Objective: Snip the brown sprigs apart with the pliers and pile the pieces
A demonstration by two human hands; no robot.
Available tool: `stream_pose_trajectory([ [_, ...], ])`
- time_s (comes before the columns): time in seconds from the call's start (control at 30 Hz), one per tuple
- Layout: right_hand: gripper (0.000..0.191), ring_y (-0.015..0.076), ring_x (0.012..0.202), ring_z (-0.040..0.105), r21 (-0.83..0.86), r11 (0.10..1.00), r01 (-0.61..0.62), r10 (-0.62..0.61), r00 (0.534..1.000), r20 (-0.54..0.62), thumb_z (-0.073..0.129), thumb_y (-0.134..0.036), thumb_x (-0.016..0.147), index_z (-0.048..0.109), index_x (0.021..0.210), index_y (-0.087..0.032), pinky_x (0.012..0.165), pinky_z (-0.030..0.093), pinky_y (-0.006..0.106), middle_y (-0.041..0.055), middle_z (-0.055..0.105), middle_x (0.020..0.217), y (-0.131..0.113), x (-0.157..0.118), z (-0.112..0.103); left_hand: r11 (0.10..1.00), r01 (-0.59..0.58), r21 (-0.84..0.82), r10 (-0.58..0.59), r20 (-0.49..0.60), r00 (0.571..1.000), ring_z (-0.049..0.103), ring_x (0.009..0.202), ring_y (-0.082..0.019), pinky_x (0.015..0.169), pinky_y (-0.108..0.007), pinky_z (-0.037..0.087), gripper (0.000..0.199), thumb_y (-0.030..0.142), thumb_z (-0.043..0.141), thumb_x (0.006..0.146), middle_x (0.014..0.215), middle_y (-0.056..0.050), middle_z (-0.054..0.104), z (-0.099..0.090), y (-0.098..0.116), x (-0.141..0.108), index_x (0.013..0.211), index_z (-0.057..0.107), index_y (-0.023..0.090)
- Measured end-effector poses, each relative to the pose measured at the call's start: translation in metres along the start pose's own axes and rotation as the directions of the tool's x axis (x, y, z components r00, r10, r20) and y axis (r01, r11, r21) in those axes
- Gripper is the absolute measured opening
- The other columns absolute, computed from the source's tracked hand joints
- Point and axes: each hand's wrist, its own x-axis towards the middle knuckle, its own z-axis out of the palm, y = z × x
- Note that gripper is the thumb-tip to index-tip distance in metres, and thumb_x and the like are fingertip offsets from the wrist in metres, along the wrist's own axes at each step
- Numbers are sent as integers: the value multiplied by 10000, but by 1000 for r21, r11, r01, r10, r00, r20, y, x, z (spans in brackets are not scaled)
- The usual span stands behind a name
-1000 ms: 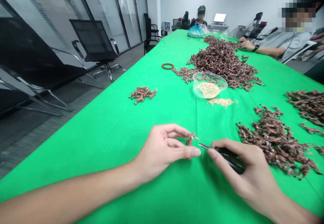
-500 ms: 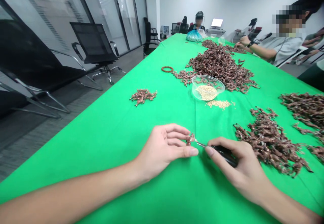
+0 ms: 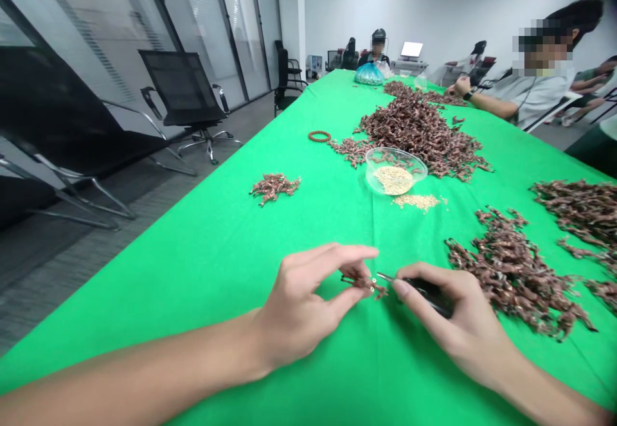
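My left hand (image 3: pixel 308 301) pinches a small brown animal figurine (image 3: pixel 361 281), seemingly a horse, between thumb and fingers, with the index finger stretched out above. Two tiny pale dots show on the figurine. In my right hand (image 3: pixel 453 317) is a black-handled tool (image 3: pixel 429 294) with a thin metal tip. That tip points left, just short of the figurine, and its exact kind is hard to make out. To the right of my right hand lies a heap of similar brown figurines (image 3: pixel 515 272). A smaller pile of figurines (image 3: pixel 274 187) sits beyond my left hand.
A clear plastic bowl (image 3: pixel 373 175) holds tiny pale pieces, with more pale pieces (image 3: pixel 417 202) spilled beside it. Behind stands a large figurine heap (image 3: pixel 419 124). A brown ring (image 3: pixel 319 136) lies left of it on the green cloth (image 3: pixel 202 252). A co-worker (image 3: pixel 540 92) sits at the right edge.
My left hand has turned and regripped the figurine, which now lies more level and slightly lower. The tool tip was touching or very near it before; now a small gap shows.
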Motion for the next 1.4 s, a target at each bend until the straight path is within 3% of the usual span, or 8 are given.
stream_pose_trajectory([
  [0.13, 263, 135, 563, 532, 0, 1000, 0, 0, 1000, 4, 577, -412, 924, 672, 821, -190, 506, 375, 260, -9, 622, 655, -2, 0, 0, 1000, 1, 8, -1, 44, 999, 705, 781, -160, 767, -255, 536, 160, 168, 746, 814, 865, -35, 772, -1, -1, -2, 966, 755, 218],
  [0.43, 248, 125, 573, 540, -3, 1000, 14, -14, 999, 29, 562, -392, 934, 664, 815, -199, 529, 381, 273, -17, 618, 666, -3, 0, -1, 996, -66, 61, 64, 44, 997, 715, 760, -148, 746, -230, 545, 68, 149, 719, 836, 828, -23, 773, 0, -1, -1, 874, 738, 202],
  [0.7, 212, 113, 550, 521, -37, 998, 42, -42, 999, 21, 593, -386, 912, 672, 822, -212, 521, 374, 263, -34, 615, 652, -1, 1, 1, 976, -214, 29, 214, -4, 977, 707, 724, -122, 703, -201, 551, 148, 36, 725, 801, 807, -29, 766, 3, -9, 0, 885, 729, 158],
  [0.87, 189, 130, 626, 596, -51, 996, 70, -69, 998, 14, 590, -371, 918, 667, 838, -219, 573, 423, 259, -20, 668, 733, 0, 0, 0, 991, -127, 33, 126, 25, 992, 697, 732, -138, 725, -236, 546, 89, 100, 772, 778, 785, -40, 763, 3, -10, 1, 850, 742, 141],
  [1.0, 192, 146, 665, 632, -94, 992, 82, -83, 997, -1, 593, -389, 915, 670, 849, -226, 591, 447, 260, -11, 693, 775, 2, -1, 1, 997, 78, 26, -77, -23, 997, 699, 757, -151, 761, -252, 539, 150, 181, 850, 702, 782, -7, 768, 4, -12, 4, 822, 760, 177],
  [1.1, 229, 160, 666, 643, -112, 992, 51, -53, 998, -21, 568, -424, 926, 677, 875, -228, 586, 460, 265, -8, 675, 730, 3, -1, 3, 982, 188, 1, -187, -67, 980, 719, 797, -161, 776, -251, 552, 167, 257, 832, 733, 845, -10, 790, 1, -18, 11, 871, 766, 190],
  [1.27, 254, 178, 727, 651, -120, 993, 5, -13, 998, -65, 546, -445, 932, 666, 962, -223, 579, 467, 266, 14, 678, 797, 3, -2, 1, 957, 131, 258, -60, -264, 963, 696, 853, -183, 849, -306, 532, 160, 337, 757, 804, 916, -34, 780, -40, -43, 43, 891, 787, 206],
  [1.4, 200, 154, 616, 584, -151, 984, 91, -89, 996, 17, 572, -402, 903, 627, 857, -216, 557, 443, 272, -4, 625, 713, 4, -6, -3, 882, 253, 398, -20, -505, 863, 631, 777, -192, 753, -327, 502, 279, 396, 721, 816, 900, -74, 725, -95, -76, 71, 965, 783, 169],
])
